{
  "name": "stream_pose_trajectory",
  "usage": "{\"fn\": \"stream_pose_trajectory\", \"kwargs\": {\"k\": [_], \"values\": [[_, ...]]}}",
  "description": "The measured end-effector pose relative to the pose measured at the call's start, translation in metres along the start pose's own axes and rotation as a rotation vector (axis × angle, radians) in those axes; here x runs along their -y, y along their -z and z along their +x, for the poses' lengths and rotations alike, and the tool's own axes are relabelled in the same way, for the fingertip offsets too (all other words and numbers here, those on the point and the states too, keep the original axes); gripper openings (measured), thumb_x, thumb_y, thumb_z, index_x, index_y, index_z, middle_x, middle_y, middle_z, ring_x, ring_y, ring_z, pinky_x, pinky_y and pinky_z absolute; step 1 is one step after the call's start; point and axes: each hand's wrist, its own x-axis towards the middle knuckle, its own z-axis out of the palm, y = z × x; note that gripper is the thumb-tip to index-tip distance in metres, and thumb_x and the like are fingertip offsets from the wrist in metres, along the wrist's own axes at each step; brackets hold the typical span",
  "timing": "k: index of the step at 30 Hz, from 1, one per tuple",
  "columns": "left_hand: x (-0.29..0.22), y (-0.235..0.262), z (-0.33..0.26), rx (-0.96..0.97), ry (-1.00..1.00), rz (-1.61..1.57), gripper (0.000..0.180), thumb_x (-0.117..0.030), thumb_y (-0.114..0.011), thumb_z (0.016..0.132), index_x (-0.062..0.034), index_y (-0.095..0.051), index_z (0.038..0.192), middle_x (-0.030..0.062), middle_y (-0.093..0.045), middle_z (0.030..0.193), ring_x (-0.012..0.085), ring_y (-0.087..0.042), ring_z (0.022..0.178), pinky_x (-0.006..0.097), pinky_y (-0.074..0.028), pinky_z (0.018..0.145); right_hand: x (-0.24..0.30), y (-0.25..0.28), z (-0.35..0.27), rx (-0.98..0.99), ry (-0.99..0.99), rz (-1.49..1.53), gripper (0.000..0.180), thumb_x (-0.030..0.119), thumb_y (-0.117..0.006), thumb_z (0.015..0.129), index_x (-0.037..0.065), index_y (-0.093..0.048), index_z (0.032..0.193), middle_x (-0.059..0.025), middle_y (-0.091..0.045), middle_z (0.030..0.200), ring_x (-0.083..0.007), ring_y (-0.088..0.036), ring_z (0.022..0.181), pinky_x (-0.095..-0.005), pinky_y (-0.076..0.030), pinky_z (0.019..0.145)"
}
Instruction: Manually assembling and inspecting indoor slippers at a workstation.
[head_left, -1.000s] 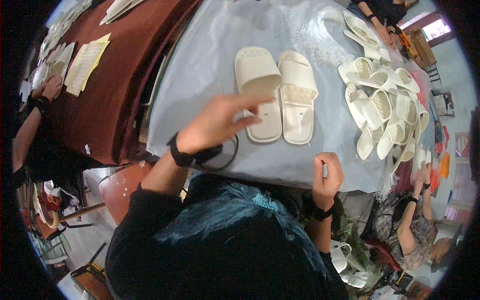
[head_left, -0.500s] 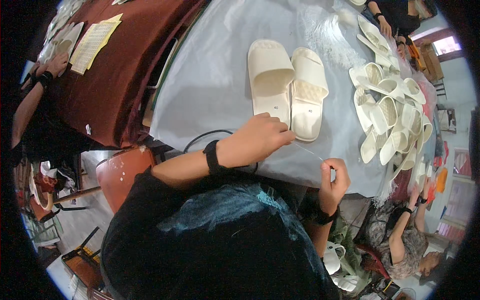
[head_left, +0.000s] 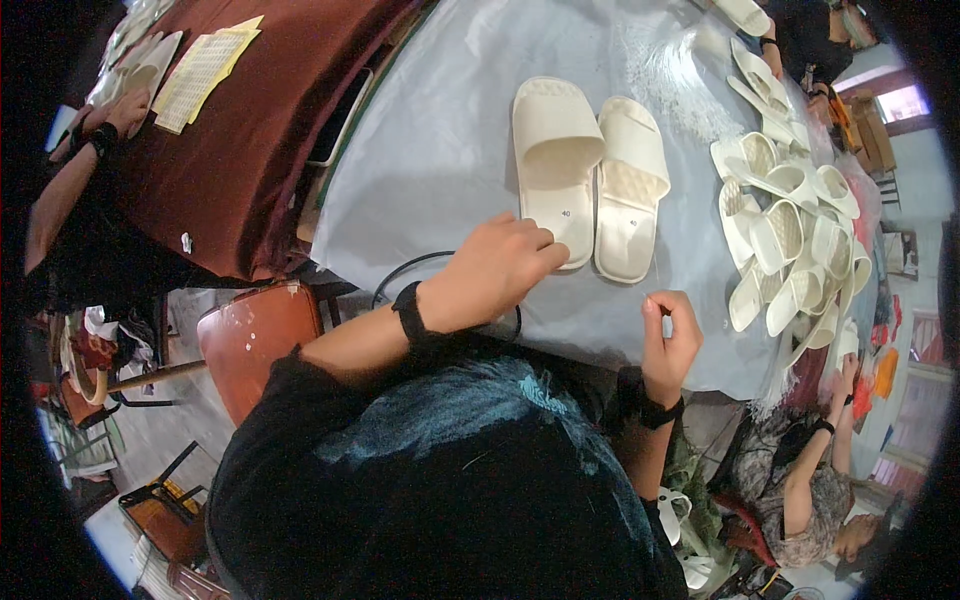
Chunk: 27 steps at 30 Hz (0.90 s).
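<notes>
While the slippers [head_left: 570,140] lay side by side on the table [head_left: 420,160], the left hand [head_left: 502,268] curled before one heel, the right hand [head_left: 672,342] near the edge; whether their bent fingers gripped anything, I couldn't tell. A box's [head_left: 874,135] contents were hidden.

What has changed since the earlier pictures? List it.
The left hand has drawn back from over the left slipper to its heel end, fingers now curled. The thin strand seen between the hands earlier can't be made out now. The right hand, right slipper and slipper pile stayed much as they were.
</notes>
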Motion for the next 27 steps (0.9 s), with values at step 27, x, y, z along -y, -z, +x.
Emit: {"fn": "stream_pose_trajectory", "kwargs": {"k": [27], "values": [[-0.007,-0.007,0.031,0.008,-0.043,-0.006,0.021,-0.008,-0.062,0.075,-0.0081,-0.060,0.096,0.0070,-0.061,0.086,0.0268,-0.062,0.086,0.039,-0.048,0.075,-0.012,-0.003,0.009,0.003,0.017,-0.084,0.003,-0.001,-0.062,0.089,-0.003,-0.061,0.091,-0.0120,-0.061,0.082,-0.0206,-0.059,0.071,-0.0298,-0.049,0.067]]}}
